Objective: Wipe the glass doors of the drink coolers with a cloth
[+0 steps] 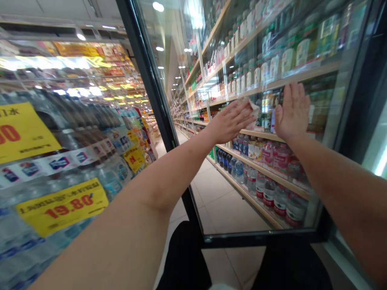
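- While the left grip (233, 121) lies flat with its fingers stretched out, a pale crumpled cloth (255, 110) shows beneath and just beyond its fingertips, up against the glass pane (223, 217).
- This grip is unclenched: the fingers lie over the cloth rather than curling around it, and how firmly they press cannot be told.
- Nearby, the right grip (292, 112) is raised with its palm towards the pane, fingers pointing up and thumb out to the side; it is released, with nothing visible in it. Whether the whole palm touches the glass is unclear.
- Between the two grips there is a narrow gap, with the cloth on the left grip's side of it.
- A black frame (260, 238) borders the pane, which leans in the view.
- Rows of shelves (286, 185) appear in the pane, filled with bottles; large red-labelled bottles (279, 203) stand on the lowest level.
- To the left of the frame, outside the pane, stacked bottles (113, 181) bear yellow price signs (62, 207), the lower one reading 19.80.
- Below are black trouser legs (187, 262) and a pale tiled floor (229, 262).
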A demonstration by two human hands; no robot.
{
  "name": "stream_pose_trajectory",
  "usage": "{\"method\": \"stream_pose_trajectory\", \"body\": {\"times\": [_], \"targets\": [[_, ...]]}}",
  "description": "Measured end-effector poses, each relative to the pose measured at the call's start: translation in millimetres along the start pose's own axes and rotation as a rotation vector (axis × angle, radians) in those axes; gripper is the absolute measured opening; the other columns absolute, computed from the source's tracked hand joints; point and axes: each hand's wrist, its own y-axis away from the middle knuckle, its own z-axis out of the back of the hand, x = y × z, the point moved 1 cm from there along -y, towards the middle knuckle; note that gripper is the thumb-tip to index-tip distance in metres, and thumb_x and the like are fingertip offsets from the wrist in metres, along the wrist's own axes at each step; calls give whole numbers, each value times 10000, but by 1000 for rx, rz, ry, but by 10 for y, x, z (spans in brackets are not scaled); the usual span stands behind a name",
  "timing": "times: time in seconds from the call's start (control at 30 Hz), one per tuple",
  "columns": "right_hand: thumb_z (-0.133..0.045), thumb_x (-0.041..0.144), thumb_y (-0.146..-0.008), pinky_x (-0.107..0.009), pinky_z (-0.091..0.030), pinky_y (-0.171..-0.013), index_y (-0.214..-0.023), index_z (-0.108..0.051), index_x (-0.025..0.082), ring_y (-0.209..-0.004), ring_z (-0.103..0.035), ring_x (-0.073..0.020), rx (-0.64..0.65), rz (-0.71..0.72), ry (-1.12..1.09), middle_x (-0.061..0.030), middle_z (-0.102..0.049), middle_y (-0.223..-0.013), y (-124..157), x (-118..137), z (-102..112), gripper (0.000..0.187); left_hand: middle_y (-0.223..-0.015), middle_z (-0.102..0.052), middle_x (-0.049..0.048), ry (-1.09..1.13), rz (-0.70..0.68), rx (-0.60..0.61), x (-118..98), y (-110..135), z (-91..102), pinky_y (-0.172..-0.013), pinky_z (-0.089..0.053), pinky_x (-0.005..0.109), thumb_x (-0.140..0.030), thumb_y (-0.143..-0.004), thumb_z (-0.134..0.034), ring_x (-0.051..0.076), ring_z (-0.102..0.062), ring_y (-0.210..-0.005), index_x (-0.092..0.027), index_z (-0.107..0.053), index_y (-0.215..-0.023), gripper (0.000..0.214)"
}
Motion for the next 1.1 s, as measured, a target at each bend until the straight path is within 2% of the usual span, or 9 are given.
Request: {"method": "stream_pose_trajectory", "body": {"times": [0.1,0.2,0.3,0.4,0.5,0.7,0.8,1.0,1.1], "targets": [[-272,422,-1043,-596,-178,-1305,-1678,-129,165,-1613,-109,-297,9,-19,17,-67,-133,-1737,-9,-5,-10,699,-1696,-269,56,0,142,-65,337,99,108,-1296,-91,604,-279,-980,-429,317,-103,-1592,-195,-303,-1621,659],[-225,426,-1055,-607,-177,-1305,-1685,-60,252,-1617,-86,-274,23,-23,2,-3,-98,-1741,0,28,28,674,-1698,-261,-45,28,335,-117,659,260,219,-1312,-56,604,-276,-849,-509,270,-42,-1603,-273,-282,-1613,797],[-215,437,-1060,-649,-172,-1293,-1684,-22,275,-1616,-77,-294,34,-18,-27,17,-74,-1739,14,59,71,673,-1675,-296,-101,40,515,-139,787,427,312,-1324,-80,590,-281,-813,-517,237,-49,-1600,-347,-314,-1577,793],[-231,438,-1059,-661,-156,-1291,-1686,-41,269,-1613,-81,-316,30,-18,-70,17,-65,-1736,20,67,86,677,-1676,-315,-26,25,641,-178,683,553,325,-1323,-106,566,-279,-909,-457,274,-120,-1596,-290,-380,-1583,678],[-231,442,-1057,-659,-152,-1292,-1686,-51,272,-1612,-85,-315,25,-17,-87,23,-59,-1732,18,68,80,677,-1659,-351,57,1,703,-263,491,626,222,-1304,-146,594,-256,-943,-463,315,-169,-1584,-240,-404,-1580,640],[-235,420,-1057,-695,-206,-1263,-1681,-24,312,-1609,-113,-305,20,-32,-31,13,-90,-1728,17,92,67,668,-1622,-399,137,-11,634,-399,257,694,-56,-1268,-206,643,-208,-966,-489,338,-147,-1586,-221,-386,-1585,628],[-240,417,-1055,-692,-204,-1267,-1682,-27,298,-1610,-106,-301,22,-33,-23,4,-94,-1730,21,101,70,673,-1633,-384,127,23,575,-355,142,718,-108,-1276,-194,643,-206,-981,-484,330,-107,-1593,-233,-351,-1604,637],[-228,426,-1062,-663,-179,-1284,-1685,-46,267,-1612,-91,-302,22,-25,-38,-2,-71,-1731,25,91,71,668,-1622,-399,146,55,471,-154,-157,671,-140,-1294,-158,616,-235,-999,-492,366,-105,-1586,-184,-387,-1599,611],[-219,437,-1062,-652,-167,-1290,-1686,-63,244,-1614,-86,-300,15,-21,-45,-11,-76,-1733,27,81,61,672,-1612,-413,149,27,398,-137,-241,614,-171,-1297,-176,591,-240,-1016,-479,372,-127,-1581,-170,-389,-1600,595]]}}
